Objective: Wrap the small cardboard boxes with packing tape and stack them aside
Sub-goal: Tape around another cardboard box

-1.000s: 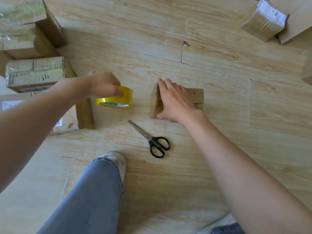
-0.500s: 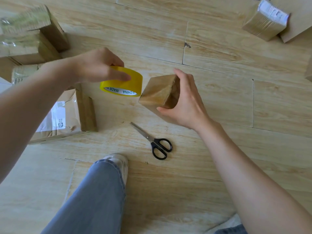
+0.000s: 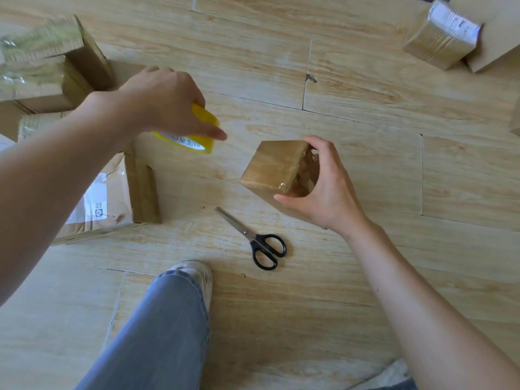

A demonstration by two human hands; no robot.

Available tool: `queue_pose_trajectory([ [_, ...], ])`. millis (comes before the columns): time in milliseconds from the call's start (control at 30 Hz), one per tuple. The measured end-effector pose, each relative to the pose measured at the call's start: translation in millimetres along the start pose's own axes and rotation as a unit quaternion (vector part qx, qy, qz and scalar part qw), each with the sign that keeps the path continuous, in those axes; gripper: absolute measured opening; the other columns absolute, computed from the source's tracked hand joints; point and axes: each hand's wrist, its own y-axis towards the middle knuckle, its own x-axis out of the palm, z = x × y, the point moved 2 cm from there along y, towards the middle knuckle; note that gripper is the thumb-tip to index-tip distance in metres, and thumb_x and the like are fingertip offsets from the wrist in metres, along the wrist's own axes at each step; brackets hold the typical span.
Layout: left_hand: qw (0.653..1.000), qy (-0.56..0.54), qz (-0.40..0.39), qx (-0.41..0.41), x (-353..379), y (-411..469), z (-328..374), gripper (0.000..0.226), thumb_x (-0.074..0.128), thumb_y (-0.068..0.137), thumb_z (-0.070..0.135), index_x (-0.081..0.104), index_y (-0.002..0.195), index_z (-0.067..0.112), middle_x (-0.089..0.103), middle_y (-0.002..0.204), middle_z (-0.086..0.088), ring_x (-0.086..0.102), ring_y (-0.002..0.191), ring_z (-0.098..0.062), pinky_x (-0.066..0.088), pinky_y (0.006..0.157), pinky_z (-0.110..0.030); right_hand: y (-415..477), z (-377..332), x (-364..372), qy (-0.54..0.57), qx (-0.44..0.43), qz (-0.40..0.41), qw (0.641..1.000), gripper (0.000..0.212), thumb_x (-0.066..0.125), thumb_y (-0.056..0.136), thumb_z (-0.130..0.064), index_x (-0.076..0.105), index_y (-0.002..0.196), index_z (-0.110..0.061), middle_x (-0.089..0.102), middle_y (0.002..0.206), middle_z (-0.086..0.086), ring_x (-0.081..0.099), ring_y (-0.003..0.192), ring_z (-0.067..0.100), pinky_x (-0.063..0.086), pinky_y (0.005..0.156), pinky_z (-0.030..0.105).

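I've the left hand point(image 3: 166, 105) gripping the yellow packing-tape roll point(image 3: 198, 143), now farther from the small brown cardboard box point(image 3: 270, 167), which the right hand point(image 3: 326, 190) clasps above the floor point(image 3: 365, 114) (black-handled scissors point(image 3: 254, 239) lie nearby).

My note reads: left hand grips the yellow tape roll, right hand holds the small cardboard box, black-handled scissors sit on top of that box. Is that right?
Not quite. In the head view the scissors lie on the wooden floor, apart from the small cardboard box. The rest stands: left hand grips the yellow tape roll, right hand holds the box.
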Motion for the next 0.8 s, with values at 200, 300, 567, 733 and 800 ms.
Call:
queue_pose_trajectory([
  [200,0.997,-0.063,-0.034,-0.035,11.7,6.2,2.6,0.089,0.042,0.041,0.092,0.072,0.091,0.025,0.051,0.066,0.009,0.048,0.067,-0.017,0.034,0.067,-0.029,-14.3,11.5,-7.4,0.064,0.013,0.007,0.998,0.1,0.091,0.059,-0.036,0.032,0.139,-0.03,0.046,0.13,-0.011,0.046,0.118,-0.001,0.037,0.093,0.006],
  [300,0.996,-0.069,-0.05,-0.038,17.4,12.2,7.6,0.088,0.042,0.038,0.094,0.071,0.09,0.028,0.053,0.071,0.008,0.048,0.073,-0.018,0.035,0.07,-0.03,-19.6,12.9,-11.5,0.078,0.016,0.008,0.997,0.099,0.091,0.06,-0.036,0.03,0.138,-0.033,0.048,0.126,-0.013,0.05,0.113,0.0,0.043,0.09,0.012],
  [567,0.993,-0.083,-0.082,-0.035,35.5,22.4,21.0,0.078,0.04,0.038,0.093,0.067,0.07,0.028,0.059,0.067,0.0,0.045,0.065,-0.008,0.03,0.069,-0.03,-24.3,19.2,-15.1,0.084,0.01,0.009,0.996,0.1,0.091,0.061,-0.035,0.029,0.139,-0.03,0.045,0.131,-0.007,0.048,0.118,0.004,0.043,0.095,0.018],
  [733,0.989,-0.099,-0.102,-0.041,46.7,28.1,30.6,0.073,0.043,0.039,0.09,0.065,0.064,0.026,0.059,0.067,0.0,0.045,0.065,-0.007,0.031,0.075,-0.033,-30.3,23.4,-19.6,0.043,0.005,0.034,0.998,0.104,0.092,0.056,-0.039,0.033,0.141,-0.033,0.036,0.127,-0.008,0.036,0.122,0.006,0.031,0.099,0.009],
  [800,0.988,-0.107,-0.102,-0.034,49.2,29.1,32.4,0.071,0.044,0.039,0.09,0.063,0.061,0.026,0.058,0.065,0.001,0.046,0.064,-0.007,0.031,0.075,-0.033,-33.0,24.0,-22.8,0.045,0.019,0.031,0.998,0.104,0.092,0.056,-0.04,0.032,0.14,-0.039,0.037,0.125,-0.013,0.038,0.12,0.005,0.032,0.098,0.012],
])
